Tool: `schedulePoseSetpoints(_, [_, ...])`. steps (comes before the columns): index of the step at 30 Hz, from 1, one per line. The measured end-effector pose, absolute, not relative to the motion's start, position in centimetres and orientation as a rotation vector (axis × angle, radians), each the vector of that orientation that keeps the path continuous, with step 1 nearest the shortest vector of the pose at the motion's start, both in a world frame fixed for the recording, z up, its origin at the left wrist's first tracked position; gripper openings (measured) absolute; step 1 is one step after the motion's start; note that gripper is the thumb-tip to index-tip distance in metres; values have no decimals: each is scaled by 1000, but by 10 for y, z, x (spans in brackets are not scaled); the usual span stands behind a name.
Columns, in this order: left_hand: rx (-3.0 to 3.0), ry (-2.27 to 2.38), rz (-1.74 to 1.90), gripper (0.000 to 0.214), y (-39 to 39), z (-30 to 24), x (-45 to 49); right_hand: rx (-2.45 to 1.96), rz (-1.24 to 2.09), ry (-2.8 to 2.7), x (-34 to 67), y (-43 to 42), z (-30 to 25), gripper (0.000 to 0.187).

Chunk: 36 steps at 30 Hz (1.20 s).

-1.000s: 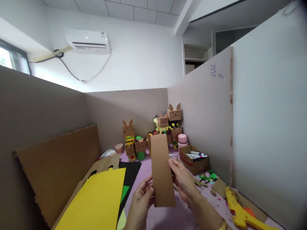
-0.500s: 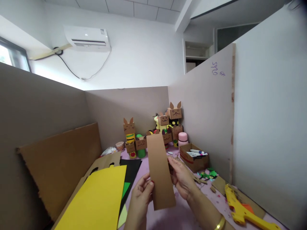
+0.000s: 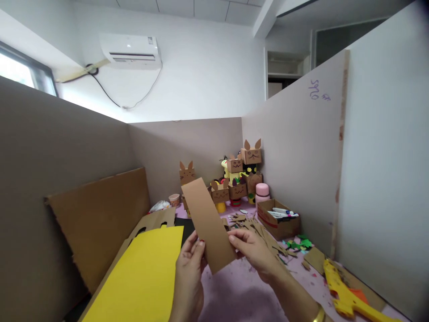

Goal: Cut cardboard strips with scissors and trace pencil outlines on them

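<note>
Pinching a plain brown cardboard strip (image 3: 208, 223) from both sides: fingers of the left hand (image 3: 190, 268) on the left long edge, low down; fingers of the right hand (image 3: 250, 250) on the right edge near the lower corner. Strip is held up above the bench (image 3: 241, 293), upper end leaning left. Probably light, fairly stiff along its length, not slippery; likely to crease if squeezed or bent hard. Long edges look the best hold, thumb in front and fingers behind. Bench is pale purple, speckled. Near the right hand, cardboard scraps (image 3: 264, 235); farther right, a yellow glue gun (image 3: 340, 288) and a box of pens (image 3: 279, 228). Beside the left hand, a large yellow sheet (image 3: 140, 273). At the back, cardboard animal figures (image 3: 250, 155) by a pink flask (image 3: 262, 190). Grey partitions (image 3: 187, 143) enclose three sides; air conditioner (image 3: 130, 49) high on the white wall.
</note>
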<state>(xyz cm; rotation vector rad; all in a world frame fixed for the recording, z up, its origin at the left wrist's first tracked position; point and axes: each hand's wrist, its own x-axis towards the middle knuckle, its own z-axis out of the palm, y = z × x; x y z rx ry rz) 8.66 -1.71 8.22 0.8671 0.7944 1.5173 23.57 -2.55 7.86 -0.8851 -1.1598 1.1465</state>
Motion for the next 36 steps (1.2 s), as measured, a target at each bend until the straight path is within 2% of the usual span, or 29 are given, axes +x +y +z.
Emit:
schedulePoseSetpoints(3, [847, 783, 1503, 55, -17, 83, 86, -910, 1107, -1225, 235, -25, 75, 33])
schedulePoseSetpoints(10, [804, 798, 1522, 33, -16, 83, 84, -957, 1038, -1250, 240, -20, 71, 39])
schedulePoseSetpoints(15, [813, 800, 1533, 36, -17, 85, 83, -979, 1030, -1268, 241, -21, 72, 42])
schedulePoseSetpoints(22, [978, 805, 1589, 61, -23, 89, 78, -1006, 1070, -1347, 236, -25, 72, 35])
schedulePoseSetpoints(32, [1068, 730, 1664, 52, -14, 87, 69, -1002, 1142, -1524, 227, -29, 63, 23])
schedulePoseSetpoints(34, [1062, 717, 1649, 53, -15, 88, 70, -1015, 1117, -1510, 226, -30, 64, 28])
schedulePoseSetpoints(36, [1055, 702, 1620, 55, -18, 89, 71, -1020, 1046, -1450, 226, -31, 67, 42])
